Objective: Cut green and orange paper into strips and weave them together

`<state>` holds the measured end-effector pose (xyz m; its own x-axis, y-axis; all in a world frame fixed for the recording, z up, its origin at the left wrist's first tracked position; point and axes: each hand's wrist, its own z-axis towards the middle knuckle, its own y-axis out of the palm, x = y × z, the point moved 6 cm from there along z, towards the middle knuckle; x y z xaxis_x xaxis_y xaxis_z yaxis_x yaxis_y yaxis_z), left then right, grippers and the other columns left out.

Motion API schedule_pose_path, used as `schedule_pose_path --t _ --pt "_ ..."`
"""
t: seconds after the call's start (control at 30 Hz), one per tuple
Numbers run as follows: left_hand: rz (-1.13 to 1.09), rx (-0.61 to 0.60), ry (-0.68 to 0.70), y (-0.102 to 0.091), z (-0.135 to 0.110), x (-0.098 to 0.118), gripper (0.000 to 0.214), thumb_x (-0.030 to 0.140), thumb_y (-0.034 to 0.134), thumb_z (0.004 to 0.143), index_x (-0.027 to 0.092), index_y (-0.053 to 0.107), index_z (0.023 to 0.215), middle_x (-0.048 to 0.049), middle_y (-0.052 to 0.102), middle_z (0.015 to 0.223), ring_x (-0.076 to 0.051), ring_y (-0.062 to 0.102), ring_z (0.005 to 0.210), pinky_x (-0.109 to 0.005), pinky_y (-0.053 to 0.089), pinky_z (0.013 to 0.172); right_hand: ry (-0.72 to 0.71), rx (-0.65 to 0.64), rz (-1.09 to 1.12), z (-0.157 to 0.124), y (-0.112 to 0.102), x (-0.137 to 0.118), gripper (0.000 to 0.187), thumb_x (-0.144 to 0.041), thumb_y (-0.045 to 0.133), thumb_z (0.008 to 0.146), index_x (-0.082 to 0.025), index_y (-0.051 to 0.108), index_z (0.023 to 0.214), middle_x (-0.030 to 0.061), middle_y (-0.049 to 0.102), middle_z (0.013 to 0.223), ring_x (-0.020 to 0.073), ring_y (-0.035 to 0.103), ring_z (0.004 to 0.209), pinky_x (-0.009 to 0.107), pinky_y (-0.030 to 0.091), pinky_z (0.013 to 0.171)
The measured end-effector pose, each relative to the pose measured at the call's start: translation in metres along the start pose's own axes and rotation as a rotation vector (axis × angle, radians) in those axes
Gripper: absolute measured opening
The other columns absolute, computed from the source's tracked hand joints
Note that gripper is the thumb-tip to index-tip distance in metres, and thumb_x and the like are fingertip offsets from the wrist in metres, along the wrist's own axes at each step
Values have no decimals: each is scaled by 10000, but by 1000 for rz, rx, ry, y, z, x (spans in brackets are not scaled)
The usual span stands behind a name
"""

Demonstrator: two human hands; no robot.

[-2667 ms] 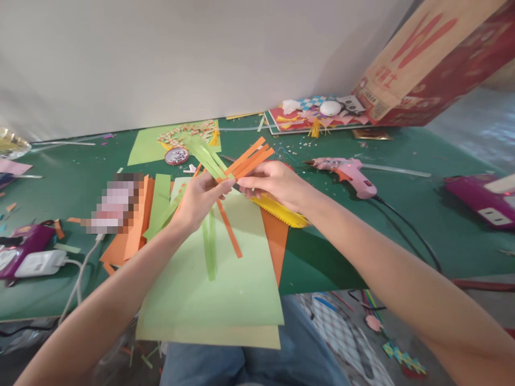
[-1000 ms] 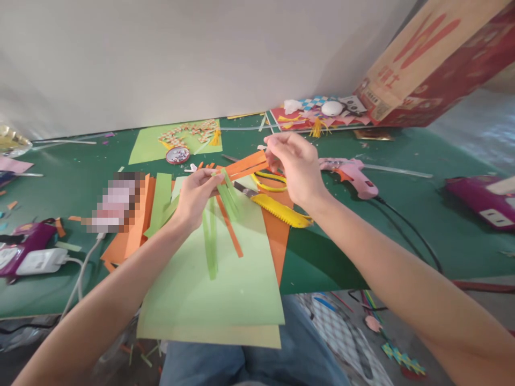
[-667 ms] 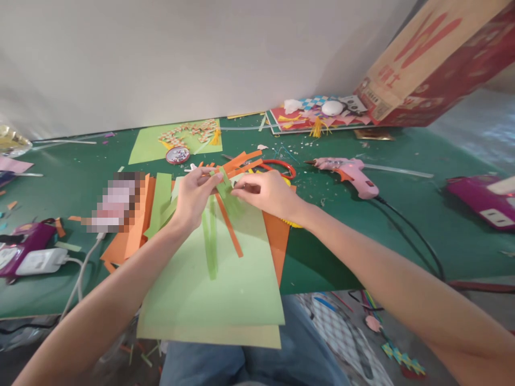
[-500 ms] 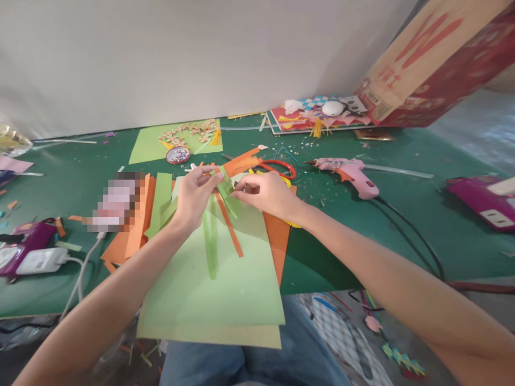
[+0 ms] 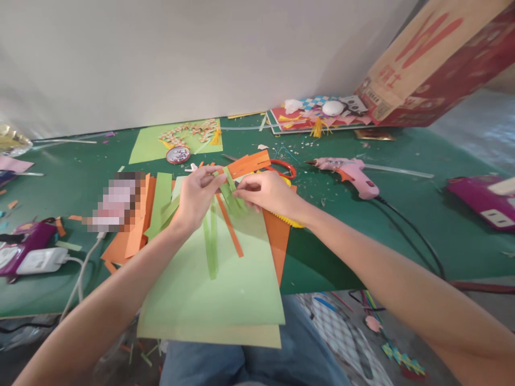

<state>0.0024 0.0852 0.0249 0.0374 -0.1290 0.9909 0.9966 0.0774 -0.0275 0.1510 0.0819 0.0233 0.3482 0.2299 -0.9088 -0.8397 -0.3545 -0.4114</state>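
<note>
My left hand (image 5: 196, 197) pinches a crossed bundle of orange paper strips (image 5: 248, 162) and green paper strips (image 5: 210, 244) just above the table. The orange ends fan up to the right, while the green ends hang down toward me. My right hand (image 5: 269, 192) is closed in a pinch on a green strip at the crossing, its fingertips touching those of the left hand. Under both hands lies a light green paper sheet (image 5: 225, 289) that overhangs the table's near edge.
A pink glue gun (image 5: 349, 173) with a black cable lies to the right on the green table (image 5: 402, 225). Red scissors (image 5: 282, 168) and a yellow cutter (image 5: 284, 219) sit behind my right hand. Orange and green sheets (image 5: 137, 220) are stacked on the left, a cardboard box (image 5: 426, 64) stands back right.
My right hand went up and back to the orange strip ends, then came down to the crossing and now pinches a green strip. The left hand has kept its hold.
</note>
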Motion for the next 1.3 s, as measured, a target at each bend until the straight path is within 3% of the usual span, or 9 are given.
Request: schedule_pose_path --t 0.13,0.3,0.47,0.63,0.8,1.1,1.3 --pt "26 -9 11 -1 2 -2 152 237 735 717 169 696 847 11 676 652 -122 617 611 -260 522 655 13 -23 94 -1 -2 0 285 -339 660 824 -169 562 617 -43 544 505 59 463 371 240 369 457" --pt "65 -7 -4 -1 2 -3 120 207 728 727 169 702 838 -7 695 687 -140 642 650 -257 516 644 9 -39 274 2 -4 -1 202 -314 663 818 -160 605 700 -35 576 528 55 453 356 230 339 398" --pt "143 -62 -1 2 3 -6 131 154 688 733 170 704 862 -17 725 742 -170 693 756 -248 530 666 -58 64 325 4 -14 -5 130 -257 649 807 -152 624 736 -28 575 570 40 406 397 226 319 412" --pt "217 -96 57 5 1 -5 149 135 645 750 175 702 882 -22 751 799 -192 722 820 -274 563 754 -146 222 185 2 -25 -9 89 -245 660 777 -160 653 749 8 615 700 98 513 583 268 415 557" --pt "289 -109 58 7 -2 -3 145 171 676 750 164 703 892 -37 758 823 -213 728 807 -290 568 739 -319 366 -29 -1 -34 -16 63 -216 642 787 -194 666 733 37 650 840 169 577 814 324 450 735" --pt "357 -92 -2 7 -2 -4 187 182 686 744 149 720 925 -29 743 766 -215 720 805 -286 547 730 -439 396 -206 -5 -31 -22 123 -204 592 853 -206 691 779 39 633 865 131 540 712 276 419 614" --pt "300 -108 24 7 -1 -6 182 188 696 730 155 719 908 -44 755 803 -227 723 808 -296 554 717 -390 390 -188 -3 -31 -18 92 -184 614 823 -194 681 760 32 673 817 143 584 726 293 453 665"
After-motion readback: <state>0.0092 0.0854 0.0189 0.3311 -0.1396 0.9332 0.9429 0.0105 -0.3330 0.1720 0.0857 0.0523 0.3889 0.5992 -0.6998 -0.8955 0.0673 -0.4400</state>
